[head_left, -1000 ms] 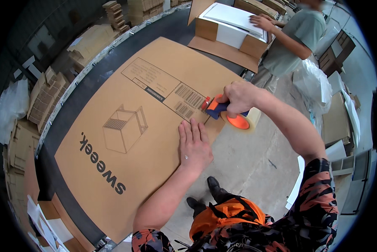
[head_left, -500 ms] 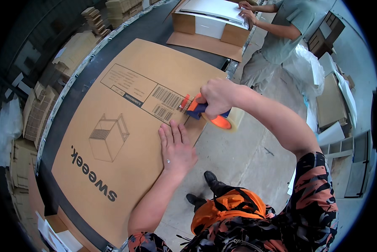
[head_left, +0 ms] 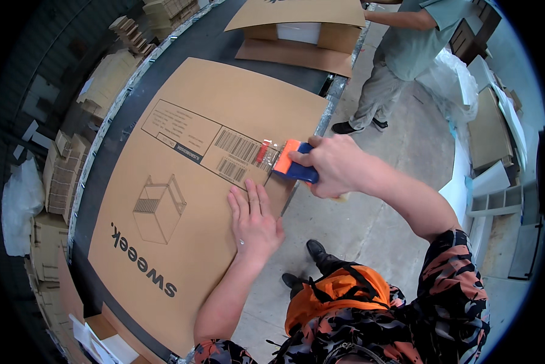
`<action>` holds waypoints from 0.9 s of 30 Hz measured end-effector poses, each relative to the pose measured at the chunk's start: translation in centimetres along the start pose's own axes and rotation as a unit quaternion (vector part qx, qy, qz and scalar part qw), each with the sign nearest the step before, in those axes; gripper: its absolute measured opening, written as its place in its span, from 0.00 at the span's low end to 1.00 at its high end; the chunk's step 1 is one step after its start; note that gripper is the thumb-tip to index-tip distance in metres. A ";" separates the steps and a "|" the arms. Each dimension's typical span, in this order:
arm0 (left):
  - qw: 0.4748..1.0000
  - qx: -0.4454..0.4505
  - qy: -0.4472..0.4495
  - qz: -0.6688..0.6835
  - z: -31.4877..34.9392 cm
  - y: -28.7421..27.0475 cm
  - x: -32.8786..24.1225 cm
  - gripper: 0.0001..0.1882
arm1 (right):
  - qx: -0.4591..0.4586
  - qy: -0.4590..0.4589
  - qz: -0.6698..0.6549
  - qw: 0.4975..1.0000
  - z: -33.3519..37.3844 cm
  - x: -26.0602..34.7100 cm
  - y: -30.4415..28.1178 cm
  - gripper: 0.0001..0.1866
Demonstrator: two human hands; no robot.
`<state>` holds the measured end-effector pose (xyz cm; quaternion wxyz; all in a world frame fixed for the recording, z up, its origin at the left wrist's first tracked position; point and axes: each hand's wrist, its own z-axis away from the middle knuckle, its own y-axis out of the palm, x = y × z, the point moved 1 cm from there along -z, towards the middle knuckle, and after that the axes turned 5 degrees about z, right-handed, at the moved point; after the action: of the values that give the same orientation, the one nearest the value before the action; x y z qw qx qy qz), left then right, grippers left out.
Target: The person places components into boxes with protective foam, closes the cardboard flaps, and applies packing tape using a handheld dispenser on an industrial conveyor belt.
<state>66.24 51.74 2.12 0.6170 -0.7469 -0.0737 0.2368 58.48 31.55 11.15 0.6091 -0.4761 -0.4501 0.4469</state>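
Observation:
A large brown cardboard box (head_left: 181,182) lies flat on a dark conveyor table, printed with a line drawing and barcode labels. My left hand (head_left: 255,219) presses flat on its near edge, fingers together. My right hand (head_left: 333,165) grips an orange and blue tape dispenser (head_left: 287,162), whose head rests on the box's right edge next to the barcodes. A strip of clear tape (head_left: 271,147) shines at the dispenser's tip.
Another person (head_left: 400,54) in a grey-green shirt stands at the far end beside an open cardboard box (head_left: 297,36). Stacks of flat cartons (head_left: 60,176) line the left side. White plastic and shelving (head_left: 485,176) stand to the right on the concrete floor.
My right hand has brought the tape dispenser up onto the box's right edge beside the barcodes. My left hand stays pressed on the box. The other person's box has been closed over.

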 end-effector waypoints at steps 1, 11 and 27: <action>1.000 0.002 -0.002 0.001 0.0 0.1 -0.1 0.48 | -0.023 -0.005 -0.001 1.000 0.4 -0.1 0.2 0.31; 0.999 0.003 0.024 -0.031 -0.1 0.8 -0.1 0.46 | -0.018 0.036 -0.016 0.999 7.8 -1.3 2.9 0.35; 0.997 0.004 0.010 -0.077 0.3 2.1 -0.3 0.44 | 0.081 -0.044 0.084 0.992 0.8 1.2 7.9 0.14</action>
<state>65.46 51.40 0.19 0.6373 -0.7387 -0.1234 0.1813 57.01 34.00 3.65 0.5853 -0.4414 -0.3973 0.5520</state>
